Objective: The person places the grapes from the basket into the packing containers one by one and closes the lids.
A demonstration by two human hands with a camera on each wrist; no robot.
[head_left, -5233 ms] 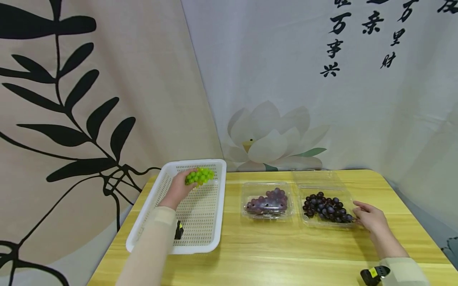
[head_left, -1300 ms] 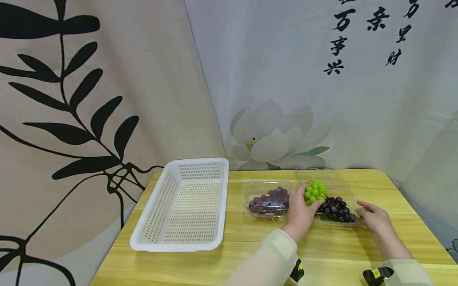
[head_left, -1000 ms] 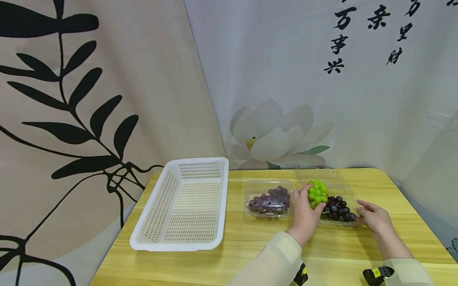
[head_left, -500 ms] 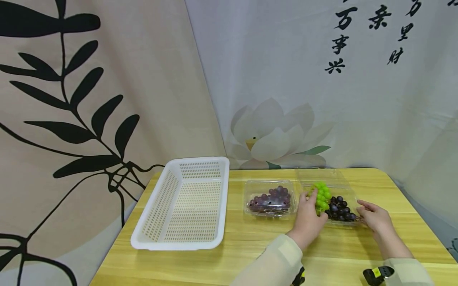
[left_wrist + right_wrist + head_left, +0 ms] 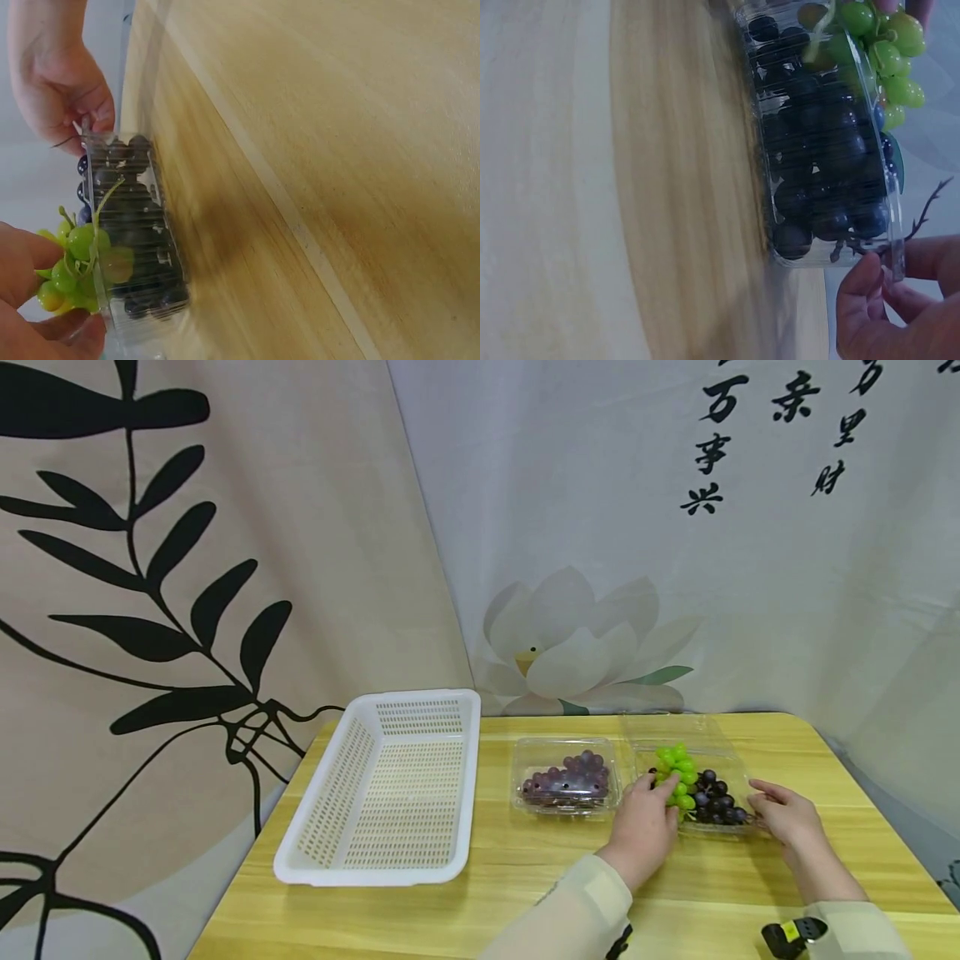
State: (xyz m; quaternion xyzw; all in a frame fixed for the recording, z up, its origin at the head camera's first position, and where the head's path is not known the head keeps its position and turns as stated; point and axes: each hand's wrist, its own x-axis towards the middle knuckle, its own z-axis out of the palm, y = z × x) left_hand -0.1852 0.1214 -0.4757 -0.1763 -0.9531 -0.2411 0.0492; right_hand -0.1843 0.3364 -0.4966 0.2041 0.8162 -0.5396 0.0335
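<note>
My left hand (image 5: 660,797) holds a bunch of green grapes (image 5: 677,771) by thumb and fingers, set on the left end of a clear plastic box (image 5: 731,833). The box holds a bunch of dark grapes (image 5: 716,800). In the left wrist view the green grapes (image 5: 79,259) sit between my fingers against the box wall (image 5: 139,225). My right hand (image 5: 780,814) pinches the box's right rim; the right wrist view shows its fingers (image 5: 870,281) on the rim corner beside the dark grapes (image 5: 817,150).
A second clear box of purple grapes (image 5: 566,779) stands just left of my left hand. A white perforated basket (image 5: 375,877) stands at the table's left. The wooden table (image 5: 525,893) meets hanging curtains at the back.
My left hand carried the green grapes from the white basket to the right box, then lowered them onto the dark grapes. The right hand stayed on the box rim.
</note>
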